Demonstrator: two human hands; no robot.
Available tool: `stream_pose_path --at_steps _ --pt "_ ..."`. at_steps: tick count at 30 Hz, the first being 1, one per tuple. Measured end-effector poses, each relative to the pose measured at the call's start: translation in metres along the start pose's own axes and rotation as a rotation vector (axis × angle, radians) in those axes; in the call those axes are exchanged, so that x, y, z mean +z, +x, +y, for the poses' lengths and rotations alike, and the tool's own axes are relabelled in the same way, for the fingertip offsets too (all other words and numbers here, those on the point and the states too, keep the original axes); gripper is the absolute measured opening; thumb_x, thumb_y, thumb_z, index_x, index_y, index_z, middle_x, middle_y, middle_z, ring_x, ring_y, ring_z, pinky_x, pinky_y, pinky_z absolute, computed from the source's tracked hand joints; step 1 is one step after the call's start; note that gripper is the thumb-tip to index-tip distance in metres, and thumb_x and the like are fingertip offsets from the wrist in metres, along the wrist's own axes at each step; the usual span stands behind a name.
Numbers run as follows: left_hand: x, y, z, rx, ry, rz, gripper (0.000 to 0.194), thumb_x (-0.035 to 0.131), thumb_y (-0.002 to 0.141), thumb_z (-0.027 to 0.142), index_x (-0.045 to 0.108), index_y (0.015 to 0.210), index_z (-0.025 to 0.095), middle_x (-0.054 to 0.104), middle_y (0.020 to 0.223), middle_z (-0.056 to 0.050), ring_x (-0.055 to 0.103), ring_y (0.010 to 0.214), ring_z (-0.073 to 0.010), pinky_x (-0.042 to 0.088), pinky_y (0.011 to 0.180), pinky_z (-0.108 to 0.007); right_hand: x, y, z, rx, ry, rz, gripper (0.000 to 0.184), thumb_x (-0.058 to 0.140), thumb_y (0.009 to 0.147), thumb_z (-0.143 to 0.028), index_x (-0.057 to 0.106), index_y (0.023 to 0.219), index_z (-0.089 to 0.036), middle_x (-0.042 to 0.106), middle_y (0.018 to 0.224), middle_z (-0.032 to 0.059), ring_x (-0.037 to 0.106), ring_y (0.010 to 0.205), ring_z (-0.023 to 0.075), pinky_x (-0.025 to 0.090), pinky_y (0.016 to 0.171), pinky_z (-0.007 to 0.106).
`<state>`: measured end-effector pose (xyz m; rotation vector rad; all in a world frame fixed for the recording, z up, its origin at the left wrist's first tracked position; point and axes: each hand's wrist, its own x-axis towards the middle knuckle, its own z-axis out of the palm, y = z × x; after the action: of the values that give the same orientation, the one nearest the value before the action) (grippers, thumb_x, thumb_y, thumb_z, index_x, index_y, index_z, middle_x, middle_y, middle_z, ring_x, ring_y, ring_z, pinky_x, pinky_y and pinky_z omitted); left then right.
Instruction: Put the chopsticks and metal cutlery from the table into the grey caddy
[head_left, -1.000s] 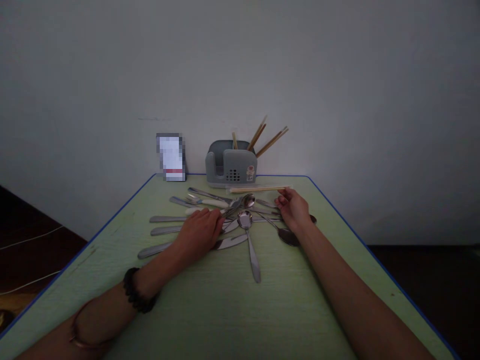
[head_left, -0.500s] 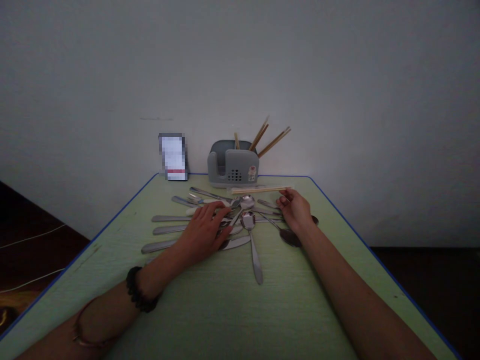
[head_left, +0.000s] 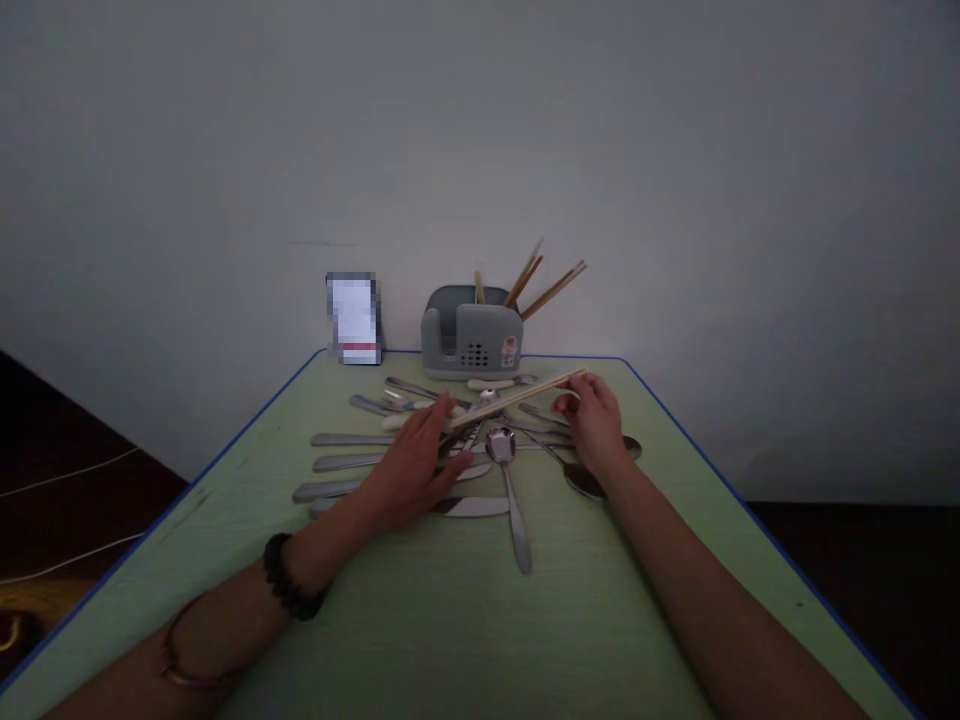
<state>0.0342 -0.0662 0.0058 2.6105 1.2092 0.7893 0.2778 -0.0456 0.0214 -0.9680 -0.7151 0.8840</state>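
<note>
We pinch the chopsticks [head_left: 519, 396] at one end with our right hand [head_left: 598, 430]; their other end slants toward our left hand [head_left: 416, 462], thumb and fingers parted above the cutlery [head_left: 501, 446]. Beyond our hands, a grey holder [head_left: 487, 345] bears a sticker [head_left: 509, 351] too small to read.

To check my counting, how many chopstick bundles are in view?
4: one chopstick bundle in the right hand; in the holder, a left bundle, middle bundle and right bundle. More may hide inside.

No text can be read: the sticker [head_left: 509, 351] on the grey holder [head_left: 487, 320] is too small, the screen [head_left: 355, 312] pixelated.
</note>
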Motion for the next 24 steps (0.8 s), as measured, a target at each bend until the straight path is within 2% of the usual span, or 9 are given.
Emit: stream_pose_path --at_steps 2,3,6,8,14,17,20,22,24 --pt "-0.002 0.004 -0.004 -0.027 -0.074 0.099 0.062 0.041 0.092 0.039 0.018 0.144 0.013 0.056 0.125 -0.013 0.045 0.120 -0.0248 0.035 0.101 -0.045 0.006 -0.006 -0.001 -0.061 -0.040 -0.045 0.014 0.063 0.072 -0.029 0.053 0.074 -0.020 0.057 0.065 -0.0086 0.050 0.045 0.0043 0.043 0.046 0.017" --pt "-0.003 0.006 -0.006 -0.027 -0.084 0.126 0.058 0.041 0.092 0.037 0.024 0.142 0.014 0.062 0.115 -0.012 0.048 0.114 -0.0246 0.037 0.099 -0.044 0.009 -0.009 -0.002 -0.093 -0.064 -0.072 0.014 0.062 0.073 -0.030 0.053 0.076 -0.021 0.056 0.064 -0.0092 0.051 0.045 0.0045 0.043 0.047 0.017" --pt "-0.005 0.010 -0.014 0.013 -0.047 0.110 0.039 0.043 0.091 0.035 0.052 0.124 0.015 0.065 0.100 -0.009 0.051 0.100 -0.0239 0.042 0.091 -0.041 0.017 -0.018 -0.004 -0.149 -0.108 -0.133 0.016 0.060 0.075 -0.035 0.053 0.081 -0.022 0.056 0.064 -0.0094 0.053 0.047 0.0053 0.045 0.050 0.018" --pt "-0.007 0.010 -0.017 0.035 -0.043 0.080 0.032 0.041 0.091 0.033 0.061 0.111 0.017 0.064 0.097 -0.008 0.051 0.095 -0.0222 0.044 0.086 -0.037 0.020 -0.022 -0.006 -0.141 -0.108 -0.152 0.019 0.061 0.075 -0.038 0.053 0.083 -0.022 0.058 0.067 -0.0085 0.054 0.049 0.0060 0.047 0.053 0.020" --pt "-0.013 0.011 -0.014 0.047 -0.048 0.011 0.034 0.036 0.094 0.033 0.066 0.094 0.017 0.060 0.075 -0.005 0.052 0.076 -0.0185 0.046 0.071 -0.030 0.020 -0.026 -0.011 -0.109 -0.144 -0.268 0.023 0.066 0.072 -0.041 0.060 0.083 -0.022 0.060 0.067 -0.0056 0.057 0.056 0.0086 0.050 0.062 0.022" --pt "-0.014 0.012 -0.013 0.052 -0.024 -0.012 0.036 0.035 0.094 0.033 0.066 0.085 0.018 0.059 0.071 -0.004 0.053 0.071 -0.0172 0.045 0.069 -0.029 0.022 -0.031 -0.018 -0.130 -0.220 -0.330 0.021 0.064 0.075 -0.041 0.063 0.080 -0.021 0.061 0.064 -0.0028 0.058 0.059 0.0115 0.050 0.065 0.025" --pt "-0.012 0.013 -0.014 0.089 0.004 0.094 0.030 0.039 0.093 0.031 0.065 0.095 0.018 0.065 0.084 -0.006 0.055 0.082 -0.0186 0.046 0.079 -0.033 0.026 -0.033 -0.036 -0.287 -0.293 -0.259 0.019 0.061 0.079 -0.040 0.063 0.081 -0.021 0.061 0.063 -0.0020 0.057 0.060 0.0124 0.048 0.065 0.025" --pt "-0.011 0.013 -0.016 0.114 0.045 0.193 0.027 0.042 0.092 0.027 0.061 0.108 0.018 0.065 0.099 -0.007 0.055 0.094 -0.0201 0.044 0.088 -0.037 0.030 -0.031 -0.055 -0.465 -0.321 -0.108 0.019 0.061 0.079 -0.040 0.063 0.083 -0.022 0.061 0.066 -0.0021 0.057 0.062 0.0122 0.048 0.065 0.025" --pt "-0.009 0.012 -0.017 0.125 0.099 0.222 0.029 0.044 0.089 0.022 0.057 0.115 0.019 0.061 0.110 -0.009 0.052 0.104 -0.0217 0.042 0.092 -0.041 0.037 -0.025 -0.075 -0.614 -0.318 0.027 0.020 0.060 0.080 -0.041 0.063 0.085 -0.022 0.062 0.071 -0.0020 0.059 0.064 0.0119 0.049 0.067 0.026"
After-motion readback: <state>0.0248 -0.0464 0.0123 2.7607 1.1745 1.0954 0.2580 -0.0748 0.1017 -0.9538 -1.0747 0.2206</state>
